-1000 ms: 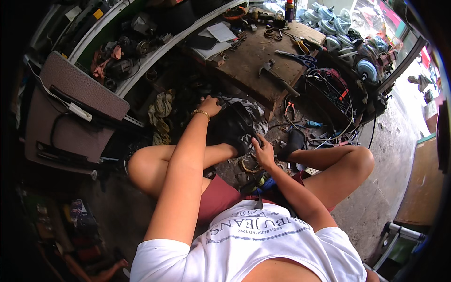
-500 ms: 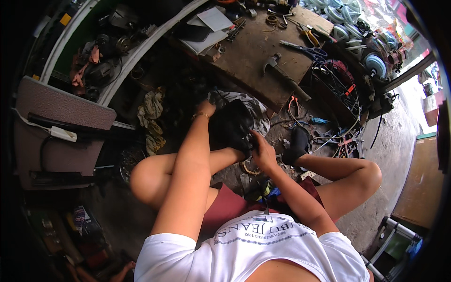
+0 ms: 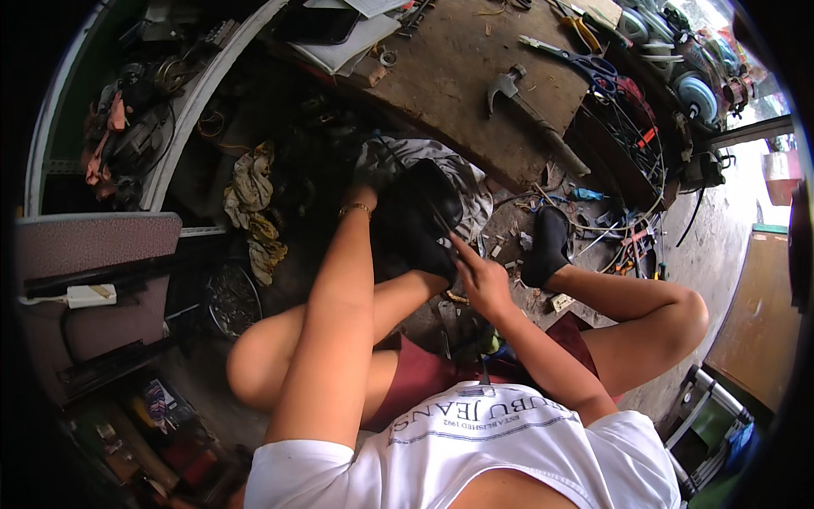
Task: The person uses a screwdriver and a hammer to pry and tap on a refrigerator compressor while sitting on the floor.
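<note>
A black rounded object (image 3: 428, 191), whose kind I cannot make out, stands between my feet, against a grey-white cloth (image 3: 479, 204). My left hand (image 3: 373, 174) reaches into the shadow at its left side, and its fingers are too dark to read. Close by the object's lower right edge is my right hand (image 3: 482, 276). Its index finger is stretched toward the black surface and the other fingers are curled in. Whatever those curled fingers hold is hidden.
Ahead is a low wooden table (image 3: 449, 93) bearing a claw hammer (image 3: 526, 106), blue-handled scissors (image 3: 585, 68) and a phone (image 3: 318, 24). A box of cables and tools (image 3: 627, 136) adjoins it. Stained rags (image 3: 252, 204) and a metal bowl (image 3: 233, 299) lie left.
The view has shifted, so the table and hammer appear larger. My left hand has gone further into the shadow beside the black object. My right hand stays at its lower right, index finger straighter.
</note>
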Tool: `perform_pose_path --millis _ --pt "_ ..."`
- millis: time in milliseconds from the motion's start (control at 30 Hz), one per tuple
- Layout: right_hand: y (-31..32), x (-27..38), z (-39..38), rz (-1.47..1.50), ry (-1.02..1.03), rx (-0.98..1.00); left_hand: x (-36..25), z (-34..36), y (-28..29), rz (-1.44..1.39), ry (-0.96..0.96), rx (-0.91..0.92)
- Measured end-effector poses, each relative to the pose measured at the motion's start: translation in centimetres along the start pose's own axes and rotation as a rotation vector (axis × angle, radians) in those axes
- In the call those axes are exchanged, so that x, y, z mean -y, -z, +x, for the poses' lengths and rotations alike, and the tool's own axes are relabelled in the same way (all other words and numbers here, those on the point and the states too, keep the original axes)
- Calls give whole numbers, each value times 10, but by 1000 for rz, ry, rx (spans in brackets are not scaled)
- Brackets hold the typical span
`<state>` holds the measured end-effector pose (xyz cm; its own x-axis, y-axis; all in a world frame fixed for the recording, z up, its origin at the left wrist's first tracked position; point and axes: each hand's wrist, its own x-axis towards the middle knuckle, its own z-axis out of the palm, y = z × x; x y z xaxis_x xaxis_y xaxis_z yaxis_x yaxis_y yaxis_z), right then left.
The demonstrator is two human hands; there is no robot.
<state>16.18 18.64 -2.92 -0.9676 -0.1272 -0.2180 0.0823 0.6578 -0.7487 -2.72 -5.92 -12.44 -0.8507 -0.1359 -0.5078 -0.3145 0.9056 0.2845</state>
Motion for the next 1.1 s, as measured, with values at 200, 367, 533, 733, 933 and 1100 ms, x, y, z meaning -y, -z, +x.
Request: perform_pose_path --millis 200,367,533,733,933,1100 --pt "-12 -11 14 -99 11 -22 35 13 -37 16 337 -34" --pt "-44 -50 31 -74 262 -228 12 6 -24 146 221 -29" --pt "-28 -29 33 -16 93 -135 25 14 -25 205 210 27" --pt "-21 -34 39 87 41 -18 36 29 -31 137 314 27" --pt "0 -37 -7 57 95 -51 20 11 -15 277 219 70" --pt "-6 -30 6 -45 176 -72 15 5 -13 341 219 55"
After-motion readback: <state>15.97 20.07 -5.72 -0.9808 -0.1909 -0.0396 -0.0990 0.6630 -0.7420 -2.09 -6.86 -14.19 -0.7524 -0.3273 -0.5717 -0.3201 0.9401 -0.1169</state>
